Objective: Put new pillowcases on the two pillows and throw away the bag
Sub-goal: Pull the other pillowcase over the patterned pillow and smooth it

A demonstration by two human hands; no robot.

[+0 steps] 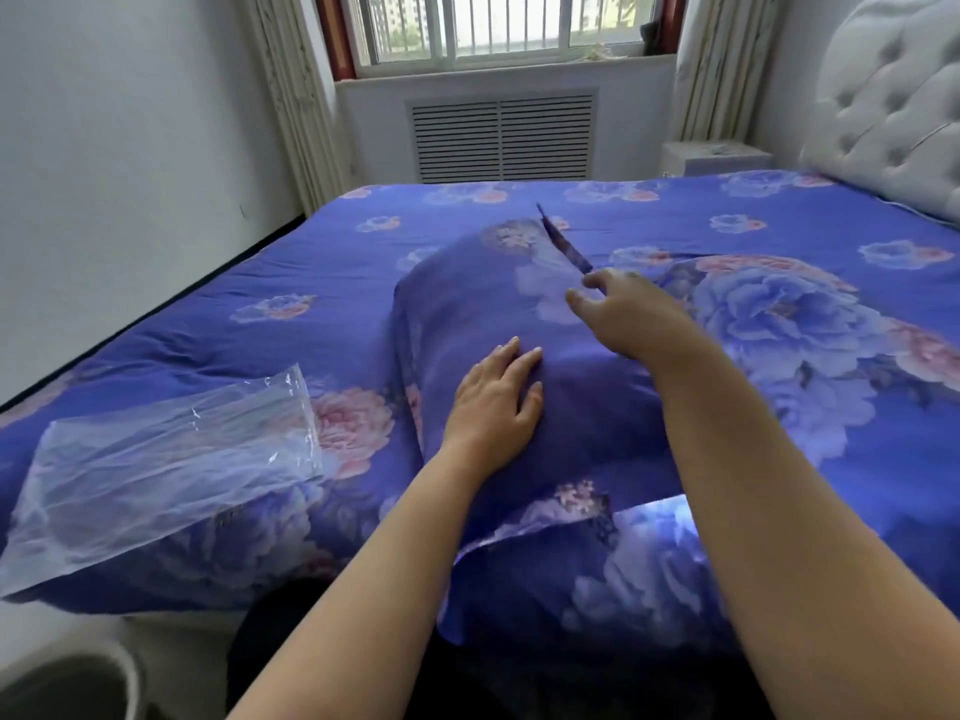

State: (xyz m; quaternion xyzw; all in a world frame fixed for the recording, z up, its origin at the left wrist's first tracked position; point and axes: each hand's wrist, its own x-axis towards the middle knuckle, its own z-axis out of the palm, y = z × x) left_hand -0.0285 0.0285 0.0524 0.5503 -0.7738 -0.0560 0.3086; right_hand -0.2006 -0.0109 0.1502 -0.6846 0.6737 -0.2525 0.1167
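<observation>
1. A pillow (519, 356) in a blue floral pillowcase lies in the middle of the bed (322, 262), its long side running from near to far; its loose open end (571, 579) hangs over the near edge of the bed.
2. The left hand (496, 402) lies flat on the near half of the pillow, fingers straight and close together, palm down, holding nothing.
3. The right hand (618, 309) reaches over the far half of the pillow; thumb and forefinger pinch a thin dark flap of cloth (563, 241) that stands up at a slant; the other fingers are loosely curled.
4. A second pillow (800, 324), with a large blue flower print, lies just right of the first, partly behind the right forearm.
5. A clear plastic bag (161, 465) lies flat and crumpled on the near left part of the bed, well apart from both hands.
6. A pale bin (67, 683) stands on the floor at the near left corner; a tufted headboard (893, 90) rises at the far right; a window (498, 23) is at the far wall.
</observation>
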